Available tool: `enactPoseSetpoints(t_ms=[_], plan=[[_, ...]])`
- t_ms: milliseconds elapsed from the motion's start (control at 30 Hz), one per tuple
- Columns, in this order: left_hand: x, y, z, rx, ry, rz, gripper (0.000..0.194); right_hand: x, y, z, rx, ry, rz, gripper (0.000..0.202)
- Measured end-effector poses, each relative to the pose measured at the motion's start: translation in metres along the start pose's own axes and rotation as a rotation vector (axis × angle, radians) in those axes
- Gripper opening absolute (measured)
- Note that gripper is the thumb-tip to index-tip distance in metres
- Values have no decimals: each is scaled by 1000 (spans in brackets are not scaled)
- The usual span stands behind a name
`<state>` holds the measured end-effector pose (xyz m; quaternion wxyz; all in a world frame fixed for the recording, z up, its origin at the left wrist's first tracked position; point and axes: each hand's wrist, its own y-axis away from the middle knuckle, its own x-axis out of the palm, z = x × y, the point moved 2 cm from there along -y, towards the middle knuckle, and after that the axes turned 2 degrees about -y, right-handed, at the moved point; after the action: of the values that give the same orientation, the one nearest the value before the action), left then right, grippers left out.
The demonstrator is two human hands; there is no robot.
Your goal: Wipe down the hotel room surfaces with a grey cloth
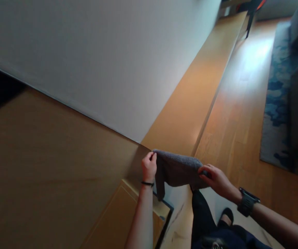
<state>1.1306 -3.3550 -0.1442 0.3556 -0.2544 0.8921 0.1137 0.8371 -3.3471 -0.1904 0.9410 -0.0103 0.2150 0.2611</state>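
Note:
A grey cloth (178,169) is stretched between my two hands, its loose part hanging below the top edge. My left hand (149,167) pinches the cloth's upper left corner, with a thin dark band round the wrist. At the other end my right hand (213,178) is closed round a bunched part of the cloth; a dark watch (247,201) is on that wrist. The cloth is held in front of the near end of a long wooden ledge (190,100). Whether it touches the ledge I cannot tell.
Left of the ledge rises a large pale panel (107,58), with a wooden surface (50,148) beside it. A wooden drawer or box (120,211) juts out near my left forearm. To the right are wooden flooring (231,138) and a blue patterned rug (277,110).

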Motion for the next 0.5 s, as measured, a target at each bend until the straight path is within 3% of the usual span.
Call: enactPoseSetpoints(t_ms=[133, 233, 333, 433, 500], plan=[[-2, -101, -30, 120, -36, -51, 32, -27, -102, 21, -179, 217, -201, 25], [17, -138, -12, 156, -116, 26, 33, -34, -151, 5, -172, 314, -173, 27], [55, -141, 38, 165, -213, 172, 26, -18, -165, -39, -17, 293, -71, 35], [97, -123, 86, 218, -299, 316, 28, 5, -153, -83, 120, 239, -16, 46], [123, -109, 103, 296, -338, 436, 23, 19, -138, -102, 211, 208, 28, 47]])
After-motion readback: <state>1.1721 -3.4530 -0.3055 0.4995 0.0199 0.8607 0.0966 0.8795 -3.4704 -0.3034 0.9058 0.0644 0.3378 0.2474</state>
